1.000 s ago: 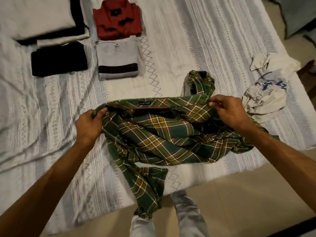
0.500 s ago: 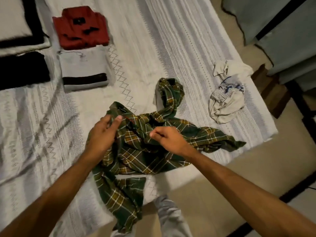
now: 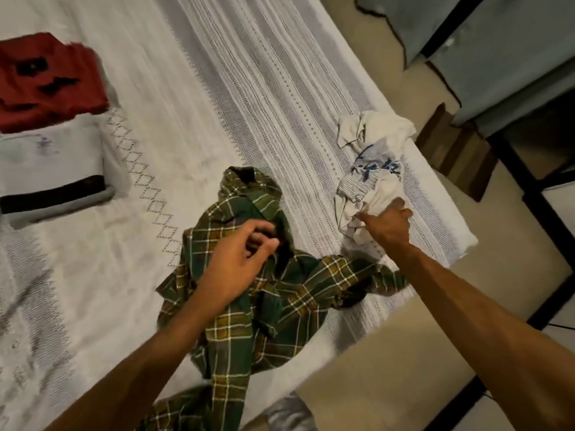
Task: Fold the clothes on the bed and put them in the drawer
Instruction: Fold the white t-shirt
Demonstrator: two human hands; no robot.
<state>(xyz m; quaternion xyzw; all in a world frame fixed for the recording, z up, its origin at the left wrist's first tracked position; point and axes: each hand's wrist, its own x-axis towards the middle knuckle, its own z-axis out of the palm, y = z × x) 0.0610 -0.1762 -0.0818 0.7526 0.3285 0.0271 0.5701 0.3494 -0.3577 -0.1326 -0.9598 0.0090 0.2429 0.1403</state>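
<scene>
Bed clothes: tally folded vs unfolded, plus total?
Folded: 2, the red shirt and the grey shirt with a dark stripe.
Unfolded: 2, the green plaid shirt and the white crumpled garment, which the right hand grips.
Total: 4

Dim warm indoor light, soft shadows, motion blur at left edge, wide-angle bending toward corners

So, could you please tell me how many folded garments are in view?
2: a red shirt at the far left, and a grey top just nearer. Others may lie out of frame.
</scene>
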